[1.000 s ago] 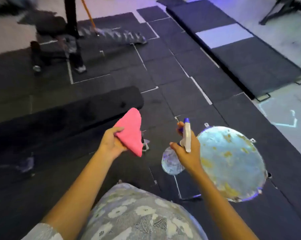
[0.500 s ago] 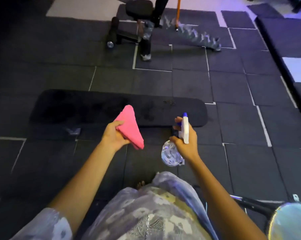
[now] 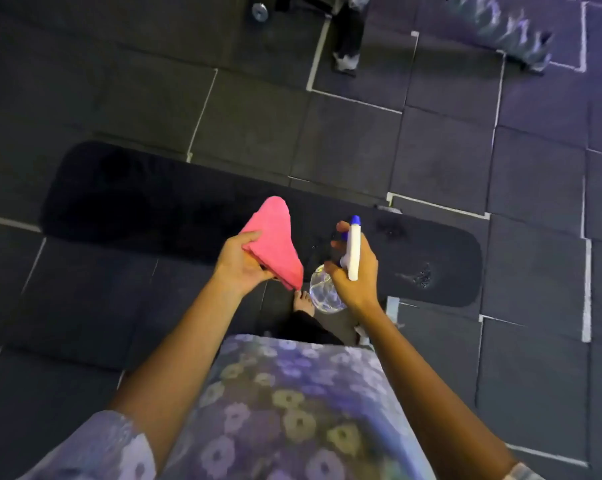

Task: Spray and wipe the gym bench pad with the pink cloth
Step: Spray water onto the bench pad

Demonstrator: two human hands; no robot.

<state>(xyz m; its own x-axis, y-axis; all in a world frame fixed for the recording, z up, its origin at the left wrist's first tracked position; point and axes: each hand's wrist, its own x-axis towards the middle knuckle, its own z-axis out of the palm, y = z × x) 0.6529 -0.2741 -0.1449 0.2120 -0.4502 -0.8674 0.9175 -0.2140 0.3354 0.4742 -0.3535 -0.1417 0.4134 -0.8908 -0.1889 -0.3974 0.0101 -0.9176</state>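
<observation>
Left hand (image 3: pixel 238 266) pinches a folded, fuzzy pink cloth (image 3: pixel 273 242); right hand (image 3: pixel 356 271) grips a clear spray bottle (image 3: pixel 353 252) over the long, rounded black pad (image 3: pixel 147 209).

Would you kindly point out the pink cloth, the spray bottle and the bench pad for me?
pink cloth (image 3: pixel 275 237), head view, middle of the folded fabric.
spray bottle (image 3: pixel 354 251), head view, white sprayer head.
bench pad (image 3: pixel 136 202), head view, bare black top surface, left part.
</observation>
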